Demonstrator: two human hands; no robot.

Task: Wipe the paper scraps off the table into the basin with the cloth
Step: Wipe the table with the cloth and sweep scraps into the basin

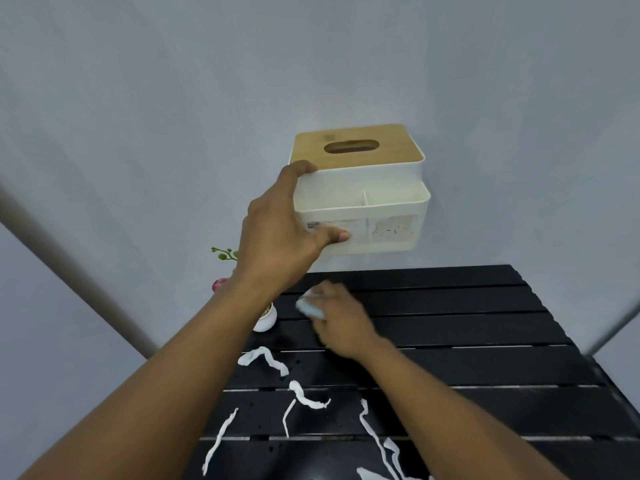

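My left hand (280, 226) grips the left end of a white tissue box (377, 199) with a wooden lid and holds it in the air above the far edge of the black slatted table (485, 368). My right hand (337, 320), blurred, is closed on a light blue cloth (310, 308) and presses it on the table's far left part. Several white paper scraps lie on the near slats: a twisted strip (265, 358), a curled piece (304, 398), a long strip (220, 441) and more strips (377, 441). No basin is in view.
A small white pot (266, 320) with a green sprig and a pink flower stands at the table's far left corner, partly behind my left forearm. A grey wall rises behind the table. A metal pole (613, 334) stands at the right.
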